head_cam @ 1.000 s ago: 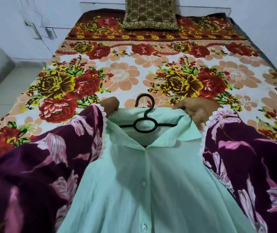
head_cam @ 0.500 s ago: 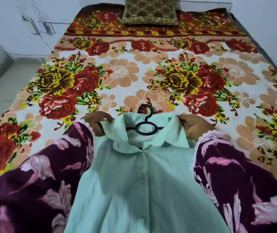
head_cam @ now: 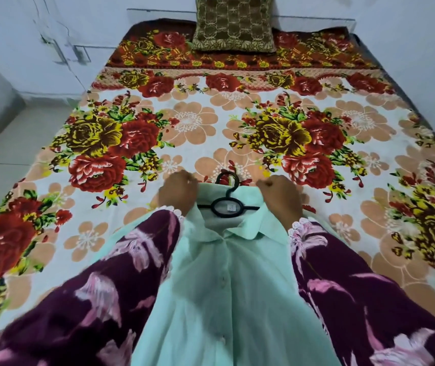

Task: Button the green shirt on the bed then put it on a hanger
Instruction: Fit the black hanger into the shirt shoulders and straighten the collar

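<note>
The mint-green shirt (head_cam: 224, 286) lies buttoned down its front on the flowered bed (head_cam: 211, 128), collar pointing away from me. A black plastic hanger (head_cam: 227, 204) sits inside the neck opening, its hook sticking out past the collar. My left hand (head_cam: 178, 192) grips the left shoulder of the shirt beside the collar. My right hand (head_cam: 281, 199) grips the right shoulder in the same way. Both fists are closed on the fabric; the hanger's arms are hidden under the cloth.
A brown patterned cushion (head_cam: 235, 22) leans at the head of the bed against the white wall. The floor (head_cam: 7, 143) runs along the bed's left side. My dark purple flowered sleeves (head_cam: 92, 299) cover the shirt's sides.
The shirt with the hanger has sunk onto the bed, and both hands have closed into fists on its shoulders. The camera now looks further down the bed.
</note>
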